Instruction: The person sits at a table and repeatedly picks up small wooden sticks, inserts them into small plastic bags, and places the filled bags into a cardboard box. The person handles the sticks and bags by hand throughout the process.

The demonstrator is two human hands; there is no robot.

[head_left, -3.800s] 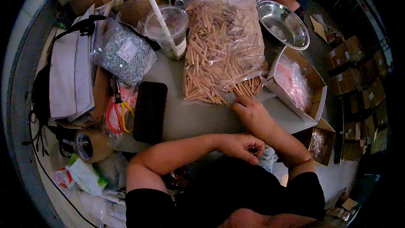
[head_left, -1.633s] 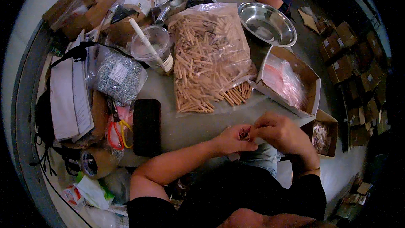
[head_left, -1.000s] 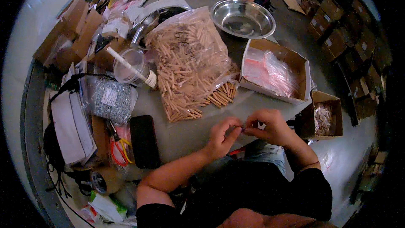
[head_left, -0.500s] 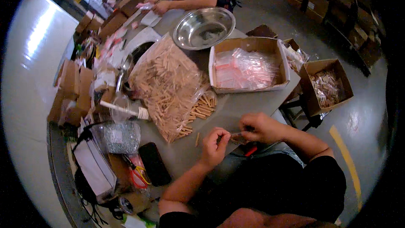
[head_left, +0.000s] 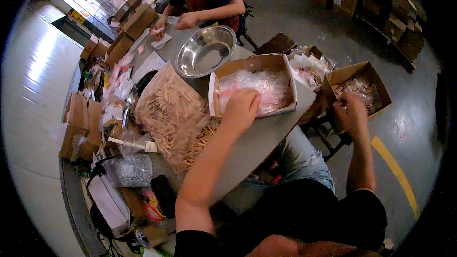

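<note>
My left hand is over the near side of a white-rimmed cardboard box, its fingers bent closed. Inside lie clear plastic zip bags with red edges; whether my fingertips pinch one is hidden. Away to the right, my right hand is at the near left edge of a brown cardboard box filled with small filled clear bags. Its fingers are curled, and what they hold, if anything, does not show. Left of my left forearm, a large clear bag of small wooden dowels lies open, with dowels spilling at its near end.
A steel bowl stands behind the bag boxes. Across the table a co-worker's hands handle small pieces. At left are a black phone, a bag of small metal parts and cardboard boxes. A stool stands below the right box.
My hands were together near the table's front edge and have parted. The left has moved forward to the zip bags, the right outward to the brown box. The view has shifted.
</note>
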